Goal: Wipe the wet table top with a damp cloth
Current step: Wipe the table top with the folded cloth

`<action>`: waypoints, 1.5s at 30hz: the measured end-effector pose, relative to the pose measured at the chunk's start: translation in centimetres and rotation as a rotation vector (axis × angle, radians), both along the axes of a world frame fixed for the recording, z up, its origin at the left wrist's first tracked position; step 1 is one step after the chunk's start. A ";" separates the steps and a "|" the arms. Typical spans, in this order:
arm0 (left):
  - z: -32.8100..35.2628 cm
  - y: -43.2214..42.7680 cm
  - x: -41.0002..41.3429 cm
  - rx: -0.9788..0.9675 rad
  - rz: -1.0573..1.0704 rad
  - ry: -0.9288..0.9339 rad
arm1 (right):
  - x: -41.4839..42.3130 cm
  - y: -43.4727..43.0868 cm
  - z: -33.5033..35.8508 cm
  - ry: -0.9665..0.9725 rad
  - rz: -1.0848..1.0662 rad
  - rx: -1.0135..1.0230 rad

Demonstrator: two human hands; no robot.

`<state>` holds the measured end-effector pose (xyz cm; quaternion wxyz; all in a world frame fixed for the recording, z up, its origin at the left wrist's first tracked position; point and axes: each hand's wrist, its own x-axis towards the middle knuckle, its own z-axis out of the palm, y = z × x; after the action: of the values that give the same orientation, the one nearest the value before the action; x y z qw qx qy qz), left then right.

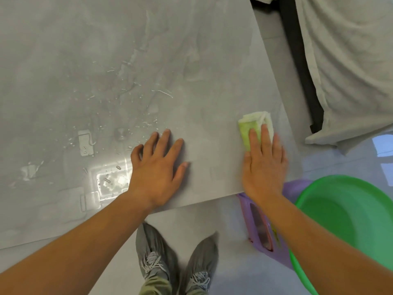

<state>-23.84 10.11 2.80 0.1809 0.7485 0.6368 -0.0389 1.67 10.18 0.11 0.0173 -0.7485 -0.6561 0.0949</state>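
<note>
We press the folded cloth [254, 126] flat under our right hand [263, 165] near the table [191, 39] corner; our left hand [157, 167], fingers spread, braces beside the puddles [106, 177].

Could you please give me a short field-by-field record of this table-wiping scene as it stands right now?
surface: grey table top
wet area: droplets and puddles on its left and middle part
cloth: folded green and white cloth near the table's right edge
right hand: right hand flat, pressing the cloth onto the table
left hand: left hand spread flat on the bare table, holding nothing
beside the table: green basin on a purple stool, at the right
floor: grey shoes below the near edge
</note>
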 end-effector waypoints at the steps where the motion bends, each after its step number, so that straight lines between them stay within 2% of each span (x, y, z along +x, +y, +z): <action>1: -0.1 0.1 -0.4 0.005 0.000 -0.024 | -1.6 -1.1 0.0 -0.016 0.123 0.005; 3: -0.1 0.2 -1.5 0.019 0.008 -0.062 | -3.9 -2.9 -0.2 -0.029 0.371 -0.001; 5: -0.2 0.4 -3.1 0.051 0.040 -0.043 | -4.5 -1.7 -0.3 -0.011 0.485 -0.010; 7: -0.4 0.5 -4.8 0.068 0.094 0.009 | -4.8 1.4 -0.5 -0.018 0.429 0.004; 10: -0.7 0.6 -7.0 0.046 0.137 0.034 | -6.7 5.8 -0.4 0.010 0.150 0.012; 12: -0.6 0.6 -8.1 0.027 0.130 0.016 | -9.1 5.1 -0.2 -0.003 0.132 0.024; 16: 0.0 1.1 -9.8 0.025 0.141 -0.097 | -12.9 -3.5 0.2 0.001 0.498 0.002; 18: 0.4 1.6 -10.7 0.012 0.175 -0.208 | -13.6 -6.0 0.2 0.028 0.588 0.006; 20: 0.3 1.8 -11.3 0.016 0.143 -0.239 | -13.3 -4.8 -0.1 0.022 0.653 0.015; 22: -0.2 2.1 -12.1 0.042 0.096 -0.175 | -13.6 -1.6 -0.2 0.000 0.600 0.007; 25: -0.9 2.9 -13.4 0.079 0.105 -0.060 | -16.1 1.5 0.2 0.010 0.297 -0.009; 26: -1.0 3.4 -13.8 0.077 0.129 -0.039 | -17.1 0.9 0.3 0.019 0.270 0.002; 31: -1.4 5.2 -14.8 0.021 0.129 -0.011 | -17.6 -4.3 0.3 0.044 0.648 -0.019; 33: -1.6 5.3 -14.8 0.016 0.112 -0.002 | -16.7 -1.8 0.0 0.019 0.658 -0.016; 37: -1.7 5.2 -15.1 0.031 0.104 0.009 | -16.8 7.8 -0.2 -0.020 0.288 -0.018; 39: -1.7 5.2 -15.1 0.032 0.101 0.011 | -17.7 9.9 -0.2 0.001 0.176 -0.028; 41: -1.6 5.3 -14.9 0.026 0.106 0.009 | -18.5 8.4 0.0 -0.026 0.219 -0.003; 45: -1.0 5.7 -15.0 0.006 0.112 0.015 | -17.6 3.9 0.4 -0.016 0.519 -0.048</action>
<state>-38.85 15.80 1.83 0.1760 0.7121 0.6789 -0.0324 -15.91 14.08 0.48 -0.0306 -0.5561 -0.8238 0.1060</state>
